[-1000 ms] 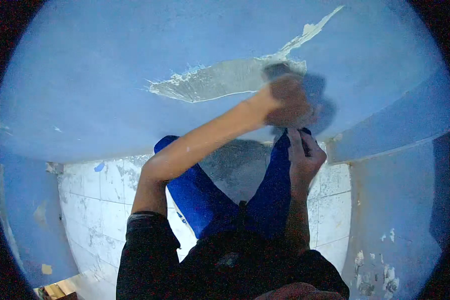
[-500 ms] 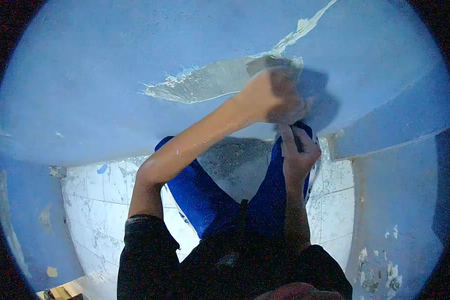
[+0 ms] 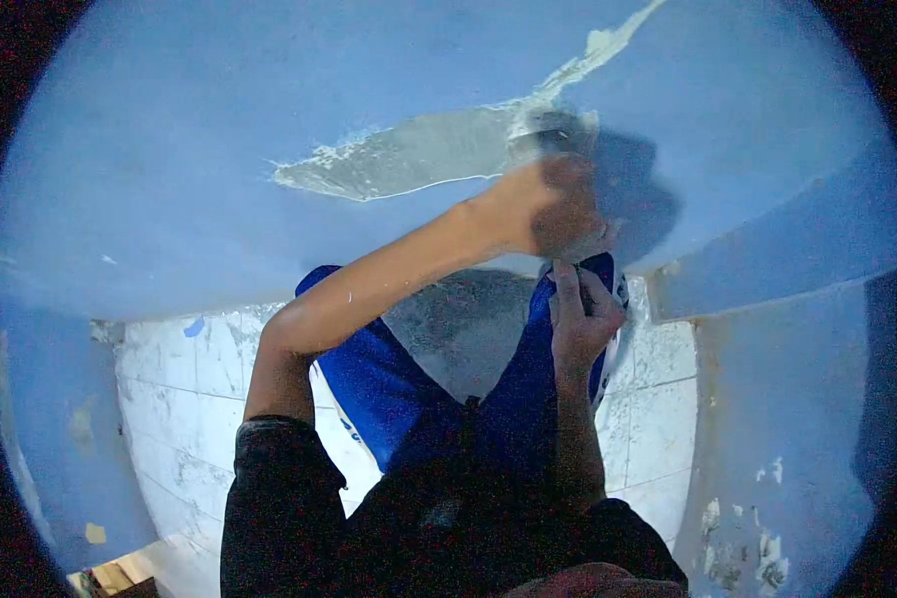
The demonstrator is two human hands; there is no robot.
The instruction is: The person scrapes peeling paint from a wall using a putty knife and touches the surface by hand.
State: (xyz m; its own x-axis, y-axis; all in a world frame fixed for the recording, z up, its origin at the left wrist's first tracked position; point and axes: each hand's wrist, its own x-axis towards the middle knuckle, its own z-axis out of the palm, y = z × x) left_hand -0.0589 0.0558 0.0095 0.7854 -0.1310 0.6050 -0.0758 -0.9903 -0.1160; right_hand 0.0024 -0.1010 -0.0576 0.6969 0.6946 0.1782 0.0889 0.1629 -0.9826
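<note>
My left hand (image 3: 566, 207) is closed and partly blurred in front of the blue wall (image 3: 219, 130). Beyond its knuckles, a dark, smeared shape (image 3: 550, 128) lies over the right end of a grey patch (image 3: 419, 154) with ragged pale edges; whether it is a tool or a shadow is unclear. Just below, my right hand (image 3: 585, 314) has its thumb and fingers bent together near my raised knee. Anything between those fingers is too small to make out.
A pale streak (image 3: 603, 55) runs up and right from the patch. White, stained floor tiles (image 3: 204, 374) lie on both sides of my blue-clad legs (image 3: 379, 379). Side walls stand left and right, the right one with peeled spots (image 3: 767, 558). Wooden pieces (image 3: 115, 578) are at bottom left.
My left hand has shifted slightly left, staying near the patch's right end. My right hand has moved a little left and down. The whole view has shifted slightly.
</note>
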